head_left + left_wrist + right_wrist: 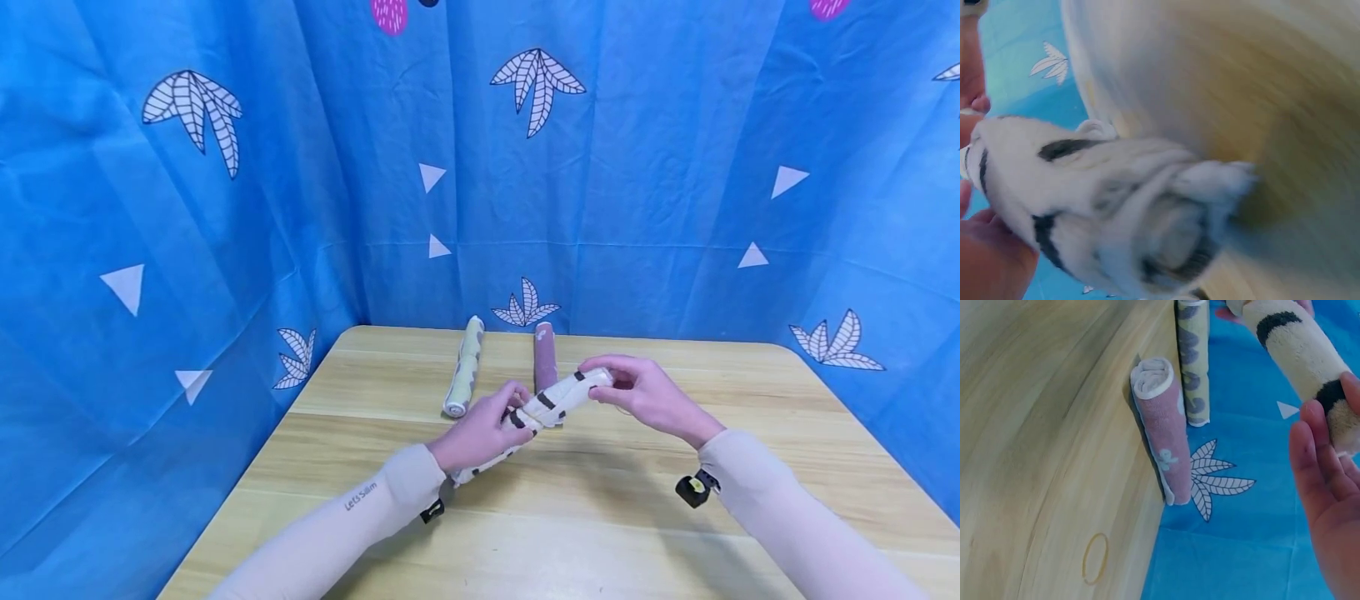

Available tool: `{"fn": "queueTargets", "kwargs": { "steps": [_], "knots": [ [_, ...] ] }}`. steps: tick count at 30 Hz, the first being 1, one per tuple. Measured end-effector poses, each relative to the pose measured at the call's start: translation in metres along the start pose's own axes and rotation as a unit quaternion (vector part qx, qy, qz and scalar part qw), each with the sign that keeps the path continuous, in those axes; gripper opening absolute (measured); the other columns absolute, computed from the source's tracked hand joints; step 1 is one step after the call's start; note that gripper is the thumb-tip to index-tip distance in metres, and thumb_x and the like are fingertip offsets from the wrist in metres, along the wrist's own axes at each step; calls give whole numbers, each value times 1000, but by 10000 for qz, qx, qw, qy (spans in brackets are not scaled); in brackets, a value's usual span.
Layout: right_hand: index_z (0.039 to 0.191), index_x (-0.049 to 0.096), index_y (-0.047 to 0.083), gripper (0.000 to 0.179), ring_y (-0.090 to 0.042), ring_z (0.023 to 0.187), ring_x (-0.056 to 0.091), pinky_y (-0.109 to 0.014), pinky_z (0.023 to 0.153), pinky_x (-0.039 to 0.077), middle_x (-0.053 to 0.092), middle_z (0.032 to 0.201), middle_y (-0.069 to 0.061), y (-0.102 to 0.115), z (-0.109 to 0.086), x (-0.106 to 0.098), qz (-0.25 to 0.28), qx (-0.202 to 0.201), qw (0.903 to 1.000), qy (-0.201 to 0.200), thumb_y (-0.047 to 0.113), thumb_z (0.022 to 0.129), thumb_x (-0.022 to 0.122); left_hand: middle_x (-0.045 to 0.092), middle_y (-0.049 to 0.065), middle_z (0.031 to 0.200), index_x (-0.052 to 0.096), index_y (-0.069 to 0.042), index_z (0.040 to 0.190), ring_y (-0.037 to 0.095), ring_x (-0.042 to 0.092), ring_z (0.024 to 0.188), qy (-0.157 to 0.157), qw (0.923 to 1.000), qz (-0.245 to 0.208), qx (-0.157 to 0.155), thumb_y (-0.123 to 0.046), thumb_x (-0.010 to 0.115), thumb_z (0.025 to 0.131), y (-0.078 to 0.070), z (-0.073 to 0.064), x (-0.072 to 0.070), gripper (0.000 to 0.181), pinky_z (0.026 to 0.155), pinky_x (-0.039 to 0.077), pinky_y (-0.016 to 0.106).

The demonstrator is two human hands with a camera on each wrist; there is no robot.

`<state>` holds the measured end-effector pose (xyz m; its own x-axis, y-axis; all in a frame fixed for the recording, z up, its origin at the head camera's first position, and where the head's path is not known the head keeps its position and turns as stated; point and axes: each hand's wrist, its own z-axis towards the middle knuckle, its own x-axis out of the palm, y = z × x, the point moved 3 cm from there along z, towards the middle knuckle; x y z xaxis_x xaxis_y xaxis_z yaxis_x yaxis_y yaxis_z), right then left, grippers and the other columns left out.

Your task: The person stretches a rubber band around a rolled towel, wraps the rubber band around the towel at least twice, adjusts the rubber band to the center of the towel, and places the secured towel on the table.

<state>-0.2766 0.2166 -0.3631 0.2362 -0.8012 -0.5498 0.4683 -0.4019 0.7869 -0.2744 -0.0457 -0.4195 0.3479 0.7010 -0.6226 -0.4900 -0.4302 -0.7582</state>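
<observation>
A rolled white towel [558,402] with black marks is held aslant above the table between both hands. My left hand [483,429] grips it around its lower middle part. My right hand [637,392] holds its upper far end between thumb and fingers. The left wrist view shows the near end of the white towel [1172,244], where the coiled layers are loose and blurred. In the right wrist view, the fingers [1316,462] lie against the other end of the roll.
A rolled green towel [465,367] and a rolled purple-pink towel [545,354] lie at the back of the wooden table [360,400]. A thin yellowish rubber band [1095,559] lies near them on the wood. Blue patterned curtain [637,167] hangs behind and at the sides.
</observation>
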Motion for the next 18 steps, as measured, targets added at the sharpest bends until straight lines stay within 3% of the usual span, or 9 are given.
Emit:
{"fn": "queueTargets", "kwargs": {
  "steps": [3,6,8,12,18],
  "knots": [
    [122,69,17,30,-22,77,65,-31,63,55,71,104,-9,-1,1,1,-60,108,9998,-154,19,92,74,60,-2,125,50,-27,124,10,60,92,-184,9943,970,402,-26,73,92,-2,-2,3,40,77,54,23],
    [119,69,18,28,-24,73,64,-30,57,52,71,97,-9,-1,1,2,-86,176,9993,-311,19,92,74,57,-5,128,52,-27,130,7,59,87,-373,9760,1952,894,-28,73,92,-6,-6,5,43,76,53,18],
    [117,70,17,27,-27,74,66,-29,56,52,71,95,-9,-2,2,2,-107,211,9988,-427,19,91,76,58,-5,126,54,-25,130,5,59,83,-517,9629,2361,1195,-25,72,93,-8,-7,7,41,74,53,16],
    [113,72,14,24,-25,72,67,-28,56,52,73,91,-8,-2,3,4,-256,254,9972,-650,18,90,77,61,-3,119,59,-21,126,6,60,83,-716,9456,2773,1544,-17,70,93,-11,-8,8,35,73,53,13],
    [109,73,17,20,-25,71,66,-28,55,51,73,85,-5,-2,6,5,-513,417,9940,-867,17,90,77,61,-2,110,63,-19,115,7,59,80,-763,9366,3050,1545,-14,72,91,-17,-7,8,25,72,53,13]
  ]
}}
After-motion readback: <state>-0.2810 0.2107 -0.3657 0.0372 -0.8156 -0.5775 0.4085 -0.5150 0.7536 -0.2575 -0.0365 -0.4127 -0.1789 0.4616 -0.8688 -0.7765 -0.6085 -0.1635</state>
